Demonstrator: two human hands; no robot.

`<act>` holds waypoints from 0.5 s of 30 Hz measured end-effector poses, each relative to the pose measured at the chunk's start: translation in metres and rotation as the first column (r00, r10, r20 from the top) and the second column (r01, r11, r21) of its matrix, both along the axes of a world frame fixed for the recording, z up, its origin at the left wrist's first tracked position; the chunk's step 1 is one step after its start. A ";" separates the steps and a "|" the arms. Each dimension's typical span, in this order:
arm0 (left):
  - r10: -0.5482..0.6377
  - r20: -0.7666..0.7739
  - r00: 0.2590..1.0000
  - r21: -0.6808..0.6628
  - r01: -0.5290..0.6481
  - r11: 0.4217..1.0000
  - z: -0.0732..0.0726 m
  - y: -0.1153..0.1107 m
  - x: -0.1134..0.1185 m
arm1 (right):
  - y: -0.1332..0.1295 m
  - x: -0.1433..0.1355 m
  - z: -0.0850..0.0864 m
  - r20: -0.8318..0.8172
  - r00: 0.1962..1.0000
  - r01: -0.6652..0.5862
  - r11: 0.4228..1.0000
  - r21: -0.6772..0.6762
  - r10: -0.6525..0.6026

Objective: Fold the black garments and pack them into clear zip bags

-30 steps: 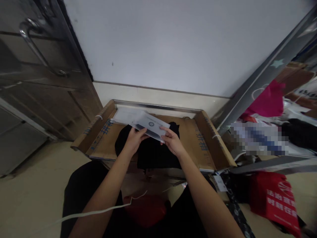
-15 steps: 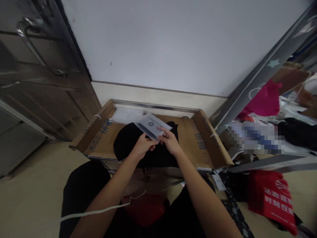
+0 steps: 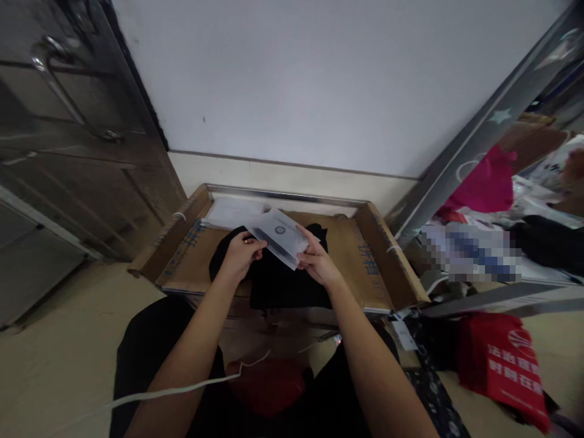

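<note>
A flat, pale sleeve (image 3: 279, 231) with a round dark emblem and a line of print is held tilted over the cardboard. Its lower long edge looks parted, showing a darker layer. My right hand (image 3: 316, 258) is closed on its right end, thumb in front. At the left part of that edge my left hand (image 3: 243, 254) pinches with thumb and finger; a ring shows on it. Beneath both hands lies black cloth (image 3: 287, 291), partly hidden by them. Whether anything is inside the sleeve, I cannot tell.
A shallow cardboard tray (image 3: 349, 243) with raised sides lines the small table. A white flat packet (image 3: 232, 212) lies at its back left. A pale cord (image 3: 182, 388) crosses my left arm. To the right are a cluttered shelf and a red bag (image 3: 499, 365).
My left hand has moved left along the sleeve's lower edge, away from my right hand. The right hand now grips the right end lower down, and the parted edge shows more.
</note>
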State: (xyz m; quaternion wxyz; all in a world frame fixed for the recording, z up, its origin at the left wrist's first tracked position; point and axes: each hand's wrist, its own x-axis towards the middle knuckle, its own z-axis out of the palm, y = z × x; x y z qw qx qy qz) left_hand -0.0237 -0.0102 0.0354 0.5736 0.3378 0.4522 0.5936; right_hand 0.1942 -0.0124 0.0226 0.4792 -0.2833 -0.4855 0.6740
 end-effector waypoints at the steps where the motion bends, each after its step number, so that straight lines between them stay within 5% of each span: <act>1: 0.023 0.003 1.000 0.011 -0.023 1.000 0.001 0.001 -0.005 | 0.000 0.001 -0.001 -0.005 1.000 -0.019 1.000 0.000 0.019; 9: 0.268 0.016 0.963 0.109 -0.268 0.957 0.005 0.008 -0.048 | 0.001 0.003 -0.004 0.015 0.999 -0.045 0.999 0.017 0.045; 15: 0.371 0.072 0.926 0.177 -0.378 0.909 -0.001 0.008 -0.041 | 0.003 -0.001 -0.008 0.067 0.998 -0.016 1.000 0.017 0.015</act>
